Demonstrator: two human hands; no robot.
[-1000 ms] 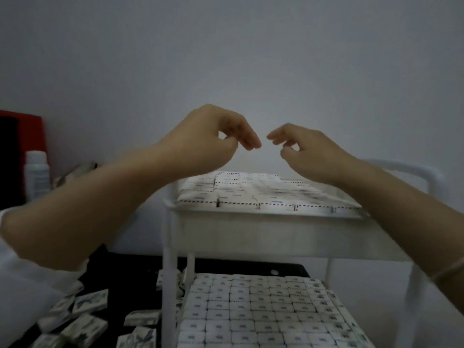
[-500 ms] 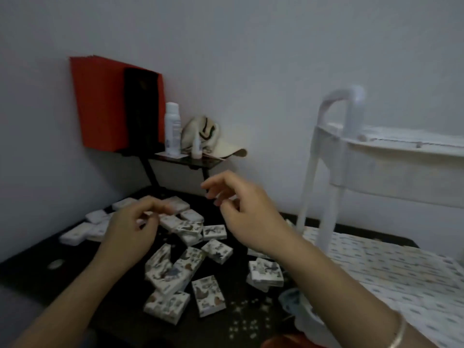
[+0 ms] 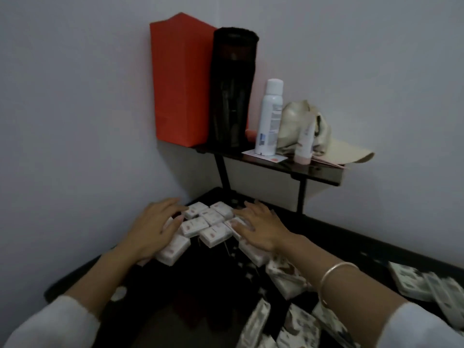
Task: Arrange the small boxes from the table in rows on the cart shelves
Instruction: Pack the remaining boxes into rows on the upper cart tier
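Fingers (image 3: 167,205) of left hand (image 3: 150,231) and right hand (image 3: 262,228) lie straight, pressing rectangular cardboard boxes (image 3: 207,221) on the glossy black counter (image 3: 190,287).

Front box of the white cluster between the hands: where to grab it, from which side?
Take the front box by its near end, coming from above on the person's side. It lies flat, its near edges face bare table, while neighbours crowd its far edges.
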